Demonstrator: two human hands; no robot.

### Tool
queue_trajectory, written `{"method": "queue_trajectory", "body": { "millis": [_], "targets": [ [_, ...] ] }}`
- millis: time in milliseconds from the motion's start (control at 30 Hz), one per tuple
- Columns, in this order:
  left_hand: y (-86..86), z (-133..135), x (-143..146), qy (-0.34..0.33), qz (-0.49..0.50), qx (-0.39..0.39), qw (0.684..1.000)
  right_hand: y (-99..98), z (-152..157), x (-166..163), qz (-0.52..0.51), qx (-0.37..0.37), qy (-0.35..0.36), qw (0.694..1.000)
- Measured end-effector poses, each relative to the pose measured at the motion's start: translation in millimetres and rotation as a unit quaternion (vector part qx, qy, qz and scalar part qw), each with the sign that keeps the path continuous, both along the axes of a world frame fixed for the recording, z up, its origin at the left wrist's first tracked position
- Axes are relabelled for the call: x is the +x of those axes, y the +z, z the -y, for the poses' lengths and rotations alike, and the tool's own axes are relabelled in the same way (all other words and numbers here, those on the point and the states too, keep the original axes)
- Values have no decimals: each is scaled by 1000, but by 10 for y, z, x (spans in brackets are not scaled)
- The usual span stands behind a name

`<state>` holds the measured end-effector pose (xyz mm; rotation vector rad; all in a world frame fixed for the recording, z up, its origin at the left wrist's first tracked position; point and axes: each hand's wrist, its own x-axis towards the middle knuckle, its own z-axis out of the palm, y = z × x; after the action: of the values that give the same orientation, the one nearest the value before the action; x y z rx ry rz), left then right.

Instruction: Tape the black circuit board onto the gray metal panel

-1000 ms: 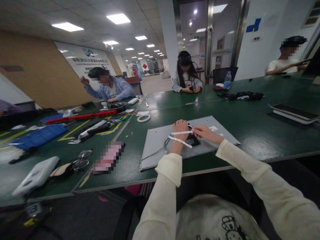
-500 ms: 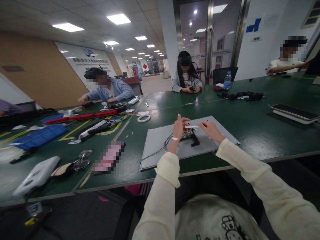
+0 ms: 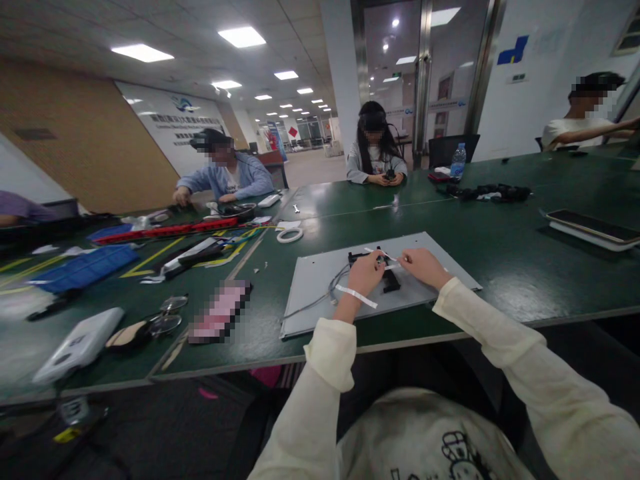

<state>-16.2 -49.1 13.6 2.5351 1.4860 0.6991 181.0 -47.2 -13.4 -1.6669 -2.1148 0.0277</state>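
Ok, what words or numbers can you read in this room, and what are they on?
No text here reads clearly.
Big white wall banner: dark characters under a blue logo, too blurred.
Clear plastic water bottle: blue label, too small.
Cream shirt: black cartoon print, lettering cut off.
Thin white strip pinched by left hand and right hand: no print shows.

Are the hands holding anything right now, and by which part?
A thin white strip. The left hand grips it partway along and the right hand pinches one end in its fingers. The other end trails free by the left wrist.
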Motion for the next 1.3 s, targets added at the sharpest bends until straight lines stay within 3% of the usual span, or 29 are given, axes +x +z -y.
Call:
{"method": "queue_trajectory", "body": {
  "millis": [367, 733, 1300],
  "targets": [
    [33, 192, -7, -29, -147, 7, 989, 43, 131, -42, 101, -33, -8, 994],
    [38, 227, 13, -13, -184, -3, 983, 127, 215, -116, 166, -51, 4, 985],
    [72, 253, -29, -16, -214, 5, 977, 102, 212, -56, 171, -24, -10, 985]
  ]
}}
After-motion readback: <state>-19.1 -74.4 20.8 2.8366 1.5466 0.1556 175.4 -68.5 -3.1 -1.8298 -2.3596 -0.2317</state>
